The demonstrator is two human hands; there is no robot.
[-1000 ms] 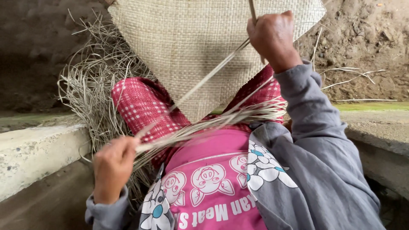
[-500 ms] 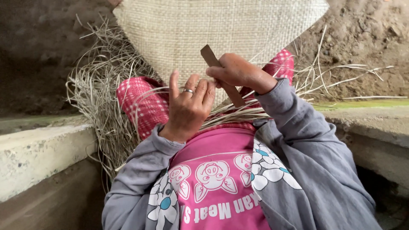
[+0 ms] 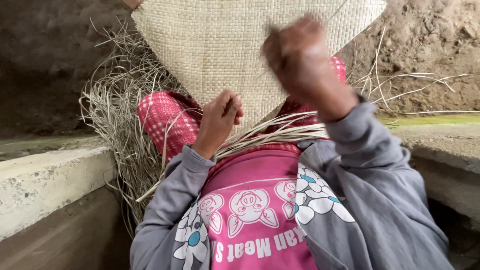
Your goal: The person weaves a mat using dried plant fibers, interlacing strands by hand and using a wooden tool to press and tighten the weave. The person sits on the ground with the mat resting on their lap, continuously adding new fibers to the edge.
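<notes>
Concrete ledge (image 3: pixel 45 185), pale, at left; earth bank (image 3: pixel 430 55), brown, behind; red checked trousers (image 3: pixel 165 117); pink printed shirt (image 3: pixel 255 210); grey jacket (image 3: pixel 380 200).

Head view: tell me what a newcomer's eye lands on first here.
The pale woven mat fills the top middle, draped down over the person's lap. In front of it the right hand is raised and blurred, and whether it holds anything cannot be told, while the left hand is curled at the mat's lower edge. Loose dry straw strands fan out on the left beside the red checked cloth.
</notes>
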